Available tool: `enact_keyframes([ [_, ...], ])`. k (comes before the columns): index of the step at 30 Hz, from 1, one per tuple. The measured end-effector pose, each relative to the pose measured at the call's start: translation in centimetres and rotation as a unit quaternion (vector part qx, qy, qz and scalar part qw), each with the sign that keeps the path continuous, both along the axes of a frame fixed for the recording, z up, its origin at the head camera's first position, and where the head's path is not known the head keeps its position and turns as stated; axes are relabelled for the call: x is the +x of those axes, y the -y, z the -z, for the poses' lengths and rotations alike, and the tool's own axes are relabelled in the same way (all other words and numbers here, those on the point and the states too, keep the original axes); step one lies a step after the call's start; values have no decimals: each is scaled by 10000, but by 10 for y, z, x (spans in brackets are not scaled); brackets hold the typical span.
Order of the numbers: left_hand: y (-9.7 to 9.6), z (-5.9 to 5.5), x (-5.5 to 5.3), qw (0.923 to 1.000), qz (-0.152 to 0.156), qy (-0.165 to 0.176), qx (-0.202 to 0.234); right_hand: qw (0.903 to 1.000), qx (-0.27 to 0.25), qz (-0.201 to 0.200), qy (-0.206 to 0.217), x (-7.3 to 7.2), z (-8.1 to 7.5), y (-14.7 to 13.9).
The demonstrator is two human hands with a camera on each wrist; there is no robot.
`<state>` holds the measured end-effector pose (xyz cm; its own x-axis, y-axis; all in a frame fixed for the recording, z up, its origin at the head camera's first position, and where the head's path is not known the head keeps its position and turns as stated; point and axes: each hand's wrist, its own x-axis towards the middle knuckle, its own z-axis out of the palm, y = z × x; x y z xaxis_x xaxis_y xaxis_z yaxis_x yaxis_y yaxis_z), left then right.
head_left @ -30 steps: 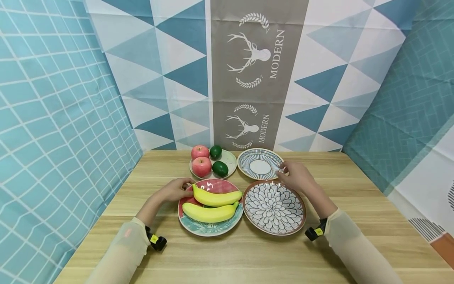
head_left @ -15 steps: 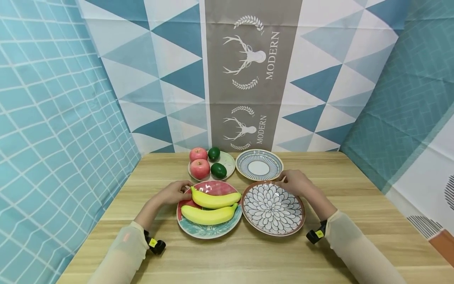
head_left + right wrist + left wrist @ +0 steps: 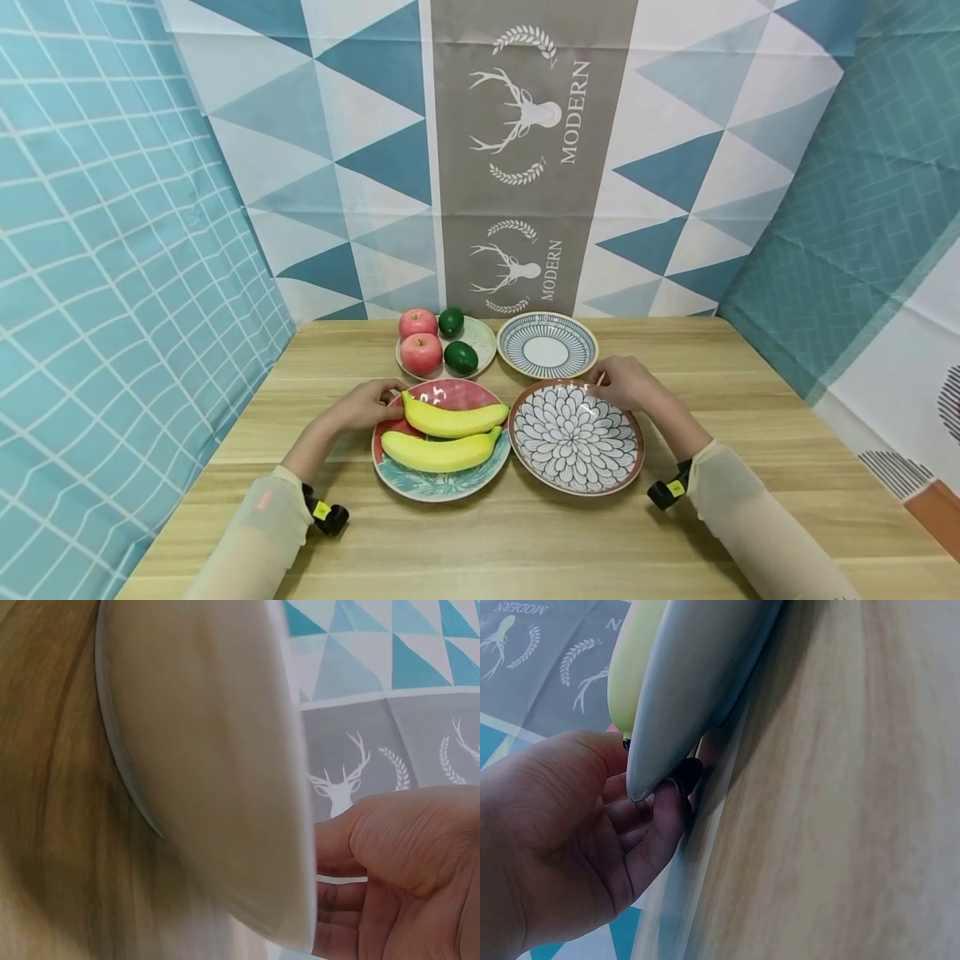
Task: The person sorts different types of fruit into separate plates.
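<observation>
On the wooden table (image 3: 480, 554), a flower-patterned plate (image 3: 576, 437) sits just right of a red-and-teal plate (image 3: 442, 486) bearing two bananas (image 3: 441, 452). The left hand (image 3: 367, 406) pinches the latter's left rim; the right hand (image 3: 627, 383) is at the former's far rim, its grip impossible to tell. Beyond, a pale plate (image 3: 482, 337) holds two apples (image 3: 422, 354) and two green fruits (image 3: 461, 357), beside a blue-striped plate (image 3: 547, 346).

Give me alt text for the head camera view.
Left hand gripping a plate of bananas; right hand at the rim of a floral plate. Behind, on the wooden table: a striped plate, and another with apples and green fruits.
</observation>
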<state>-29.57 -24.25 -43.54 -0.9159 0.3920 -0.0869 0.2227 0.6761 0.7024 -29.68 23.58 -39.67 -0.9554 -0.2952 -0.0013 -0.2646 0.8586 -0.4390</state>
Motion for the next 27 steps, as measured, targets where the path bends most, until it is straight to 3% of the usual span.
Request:
enact_keyframes([
  [10,0,4,-2,10000,64,42,14,10000,-48,29,16,0,4,-4],
  [18,-3,0,0,9999,117,-23,79,10000,-53,59,40,0,3,-5],
  [27,2,-6,0,9985,252,-340,-359,10000,-60,-24,6,-3,0,-3],
])
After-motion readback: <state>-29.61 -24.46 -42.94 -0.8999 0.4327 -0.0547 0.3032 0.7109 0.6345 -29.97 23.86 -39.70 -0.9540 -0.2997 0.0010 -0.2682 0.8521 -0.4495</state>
